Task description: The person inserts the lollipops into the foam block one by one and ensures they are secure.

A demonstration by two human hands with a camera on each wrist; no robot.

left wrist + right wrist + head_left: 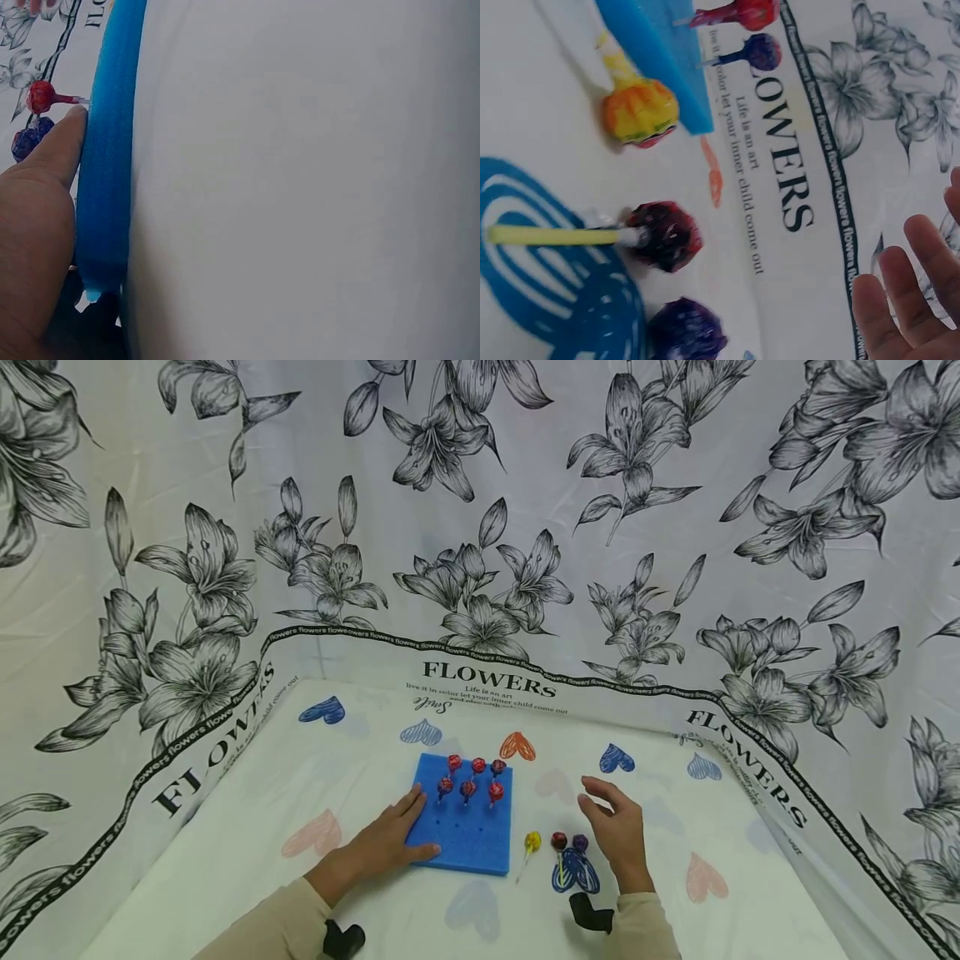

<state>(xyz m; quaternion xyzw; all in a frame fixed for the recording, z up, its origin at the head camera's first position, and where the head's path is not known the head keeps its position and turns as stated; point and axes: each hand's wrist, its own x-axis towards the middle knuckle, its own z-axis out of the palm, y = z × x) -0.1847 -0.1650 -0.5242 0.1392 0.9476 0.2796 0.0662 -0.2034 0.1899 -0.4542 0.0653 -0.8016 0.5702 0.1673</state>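
Observation:
A blue foam block point(468, 847) lies flat with several wrapped lollipops point(496, 792) standing in it in two rows of three. Small bare holes show in its nearer part. My left hand point(378, 842) rests along the block's left side, fingers and thumb spread against its edge. To the right of the block, my right hand point(617, 831) is raised with loosely bent fingers and holds nothing. Near it lie a yellow lollipop point(532, 842), a dark red lollipop point(665, 235) with a yellow stick, and a purple lollipop point(687, 330).
The white tablecloth point(390, 910) carries printed hearts in blue, orange and pink. Behind and at both sides hangs a white curtain point(525, 510) with black flower drawings and lettering. Dark straps point(590, 913) sit by the wrists.

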